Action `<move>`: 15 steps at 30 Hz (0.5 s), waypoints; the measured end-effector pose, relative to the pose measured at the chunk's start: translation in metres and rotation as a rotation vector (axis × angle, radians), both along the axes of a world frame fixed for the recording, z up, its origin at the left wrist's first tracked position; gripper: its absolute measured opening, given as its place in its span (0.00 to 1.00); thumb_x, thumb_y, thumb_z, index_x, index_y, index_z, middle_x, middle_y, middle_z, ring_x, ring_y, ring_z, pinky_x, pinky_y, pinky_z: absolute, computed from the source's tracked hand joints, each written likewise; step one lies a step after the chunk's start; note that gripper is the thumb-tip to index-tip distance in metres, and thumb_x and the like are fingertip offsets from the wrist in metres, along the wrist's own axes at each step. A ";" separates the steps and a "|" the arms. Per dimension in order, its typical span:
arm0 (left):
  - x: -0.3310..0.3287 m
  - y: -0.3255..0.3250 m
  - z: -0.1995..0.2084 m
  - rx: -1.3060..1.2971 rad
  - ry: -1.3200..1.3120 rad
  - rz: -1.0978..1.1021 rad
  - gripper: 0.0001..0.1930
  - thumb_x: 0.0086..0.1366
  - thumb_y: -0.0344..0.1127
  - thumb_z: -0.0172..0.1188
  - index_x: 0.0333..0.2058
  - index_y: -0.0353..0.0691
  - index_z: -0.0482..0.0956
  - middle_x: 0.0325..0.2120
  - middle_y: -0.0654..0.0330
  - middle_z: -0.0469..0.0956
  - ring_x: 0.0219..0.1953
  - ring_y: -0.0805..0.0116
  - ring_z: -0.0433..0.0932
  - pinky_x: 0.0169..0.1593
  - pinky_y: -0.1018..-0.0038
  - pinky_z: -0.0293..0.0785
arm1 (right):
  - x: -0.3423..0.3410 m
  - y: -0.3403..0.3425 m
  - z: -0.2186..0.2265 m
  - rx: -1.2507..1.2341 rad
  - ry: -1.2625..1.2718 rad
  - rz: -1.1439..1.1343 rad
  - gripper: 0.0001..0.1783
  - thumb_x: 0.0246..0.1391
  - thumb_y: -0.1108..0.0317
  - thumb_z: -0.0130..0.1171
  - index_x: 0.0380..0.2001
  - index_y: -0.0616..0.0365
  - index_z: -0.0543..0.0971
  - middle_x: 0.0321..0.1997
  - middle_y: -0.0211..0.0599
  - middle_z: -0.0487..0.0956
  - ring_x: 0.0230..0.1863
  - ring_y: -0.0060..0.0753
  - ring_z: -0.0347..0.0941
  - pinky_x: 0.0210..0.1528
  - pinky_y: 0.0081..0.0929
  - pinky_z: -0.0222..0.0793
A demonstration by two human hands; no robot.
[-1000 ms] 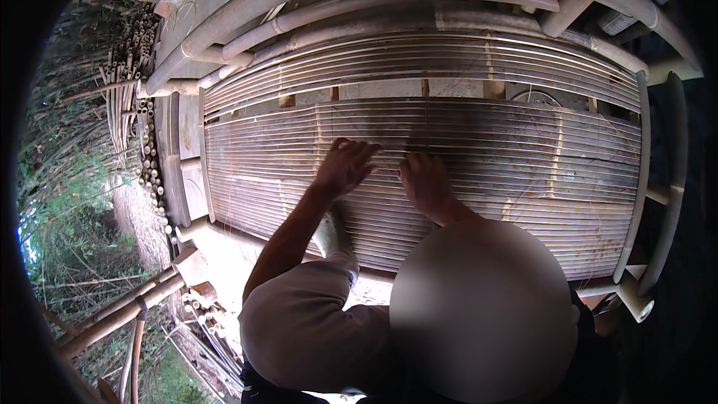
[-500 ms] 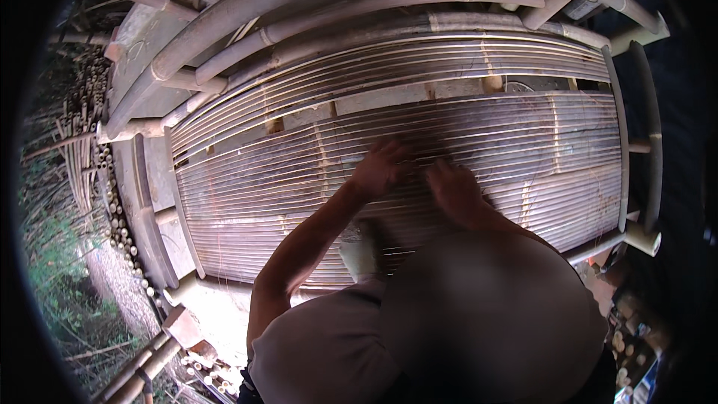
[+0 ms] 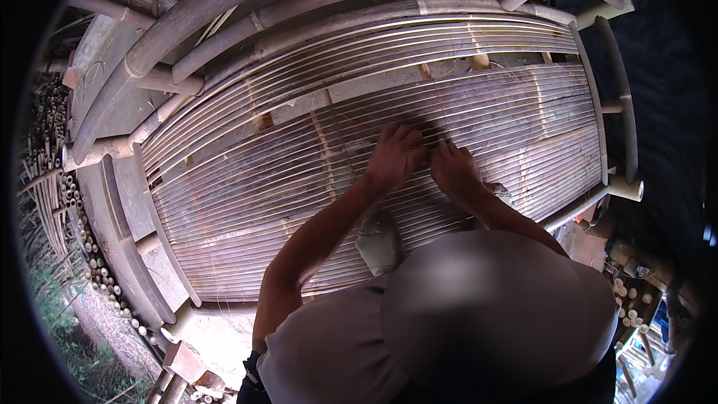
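A long bamboo frame (image 3: 600,127) carries many thin bamboo strips (image 3: 247,213) laid side by side. Both my hands work low over the middle of these strips, close together. My left hand (image 3: 396,158) has its fingers curled down and pressed together at the strips. Beside it, my right hand (image 3: 454,167) is closed in a pinch, its fingertips facing the left ones. Whatever lies between the fingers is too small to make out. Thin reddish strands (image 3: 440,101) run across the strips near my hands. Under my forearms a pale greenish shoe-like shape (image 3: 380,243) rests on the strips.
Thick curved bamboo poles (image 3: 336,0) form a rail along the far side. A gap between the strips (image 3: 374,82) shows the floor below. Stacked bamboo poles (image 3: 93,254) lie at the left, and more cut pieces (image 3: 632,303) at the lower right. Dark cloth (image 3: 666,105) hangs at the right.
My hands were blurred and more spread; now their fingers are closed and nearer each other. The bench has shifted left and tilted in the view.
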State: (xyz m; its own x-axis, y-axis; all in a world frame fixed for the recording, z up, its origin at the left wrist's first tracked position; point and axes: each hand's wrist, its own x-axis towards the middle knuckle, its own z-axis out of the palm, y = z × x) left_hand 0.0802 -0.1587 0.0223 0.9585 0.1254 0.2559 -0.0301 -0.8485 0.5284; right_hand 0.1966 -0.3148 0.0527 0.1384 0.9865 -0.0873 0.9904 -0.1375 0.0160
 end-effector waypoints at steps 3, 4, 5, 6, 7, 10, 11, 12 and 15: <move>0.004 0.002 0.001 0.029 -0.021 -0.008 0.08 0.59 0.40 0.58 0.35 0.48 0.80 0.37 0.62 0.74 0.47 0.62 0.72 0.58 0.56 0.61 | 0.013 0.008 -0.005 -0.031 -0.130 -0.010 0.08 0.49 0.70 0.55 0.33 0.61 0.74 0.32 0.40 0.74 0.35 0.36 0.75 0.35 0.34 0.75; 0.005 0.003 0.001 0.033 -0.041 -0.006 0.07 0.59 0.40 0.58 0.35 0.48 0.79 0.37 0.62 0.75 0.47 0.62 0.72 0.58 0.56 0.60 | 0.018 0.012 -0.008 -0.009 -0.114 -0.057 0.08 0.50 0.70 0.55 0.34 0.61 0.74 0.30 0.38 0.74 0.32 0.34 0.74 0.33 0.32 0.75; 0.012 0.004 0.003 0.040 -0.069 0.040 0.07 0.60 0.40 0.58 0.36 0.47 0.80 0.36 0.61 0.75 0.46 0.61 0.73 0.55 0.57 0.63 | 0.033 0.014 -0.013 0.053 -0.021 -0.152 0.08 0.52 0.69 0.55 0.35 0.61 0.74 0.29 0.36 0.73 0.29 0.31 0.73 0.30 0.30 0.74; 0.015 0.005 0.007 0.043 -0.085 0.083 0.08 0.61 0.40 0.58 0.37 0.47 0.80 0.36 0.61 0.75 0.44 0.60 0.75 0.52 0.58 0.66 | 0.043 0.017 -0.013 0.111 0.082 -0.251 0.08 0.54 0.69 0.55 0.36 0.60 0.73 0.27 0.33 0.73 0.26 0.28 0.72 0.27 0.27 0.73; 0.019 0.005 0.010 0.044 -0.101 0.126 0.08 0.63 0.40 0.58 0.38 0.46 0.80 0.35 0.60 0.76 0.42 0.59 0.76 0.50 0.59 0.69 | 0.065 0.016 -0.007 -0.059 0.689 -0.440 0.09 0.56 0.67 0.55 0.38 0.59 0.73 0.25 0.29 0.72 0.24 0.23 0.70 0.24 0.25 0.72; 0.008 0.036 0.026 -0.211 0.046 0.142 0.07 0.65 0.38 0.56 0.39 0.44 0.78 0.34 0.59 0.77 0.34 0.56 0.78 0.39 0.62 0.75 | 0.096 0.050 0.080 -0.347 1.119 -0.567 0.18 0.57 0.51 0.62 0.37 0.55 0.75 0.26 0.28 0.75 0.26 0.16 0.70 0.23 0.19 0.71; 0.004 0.042 0.021 -0.262 -0.042 0.229 0.07 0.67 0.37 0.54 0.39 0.42 0.76 0.32 0.58 0.77 0.29 0.55 0.79 0.31 0.65 0.76 | 0.114 0.046 0.099 -0.226 1.079 -0.495 0.21 0.55 0.48 0.63 0.33 0.58 0.78 0.26 0.29 0.76 0.25 0.16 0.71 0.22 0.19 0.70; 0.007 0.046 0.022 -0.360 -0.079 0.289 0.06 0.68 0.37 0.53 0.39 0.42 0.75 0.31 0.58 0.76 0.28 0.58 0.78 0.31 0.66 0.75 | 0.152 0.031 0.117 -0.335 0.938 -0.464 0.23 0.54 0.47 0.65 0.29 0.59 0.79 0.24 0.29 0.76 0.23 0.18 0.72 0.23 0.23 0.72; -0.003 0.069 0.029 -0.662 -0.162 0.511 0.06 0.71 0.36 0.49 0.37 0.43 0.73 0.26 0.59 0.75 0.27 0.64 0.78 0.30 0.67 0.73 | 0.226 -0.031 0.190 -0.234 0.863 -0.628 0.16 0.47 0.55 0.69 0.23 0.55 0.77 0.17 0.20 0.66 0.17 0.12 0.58 0.18 0.18 0.51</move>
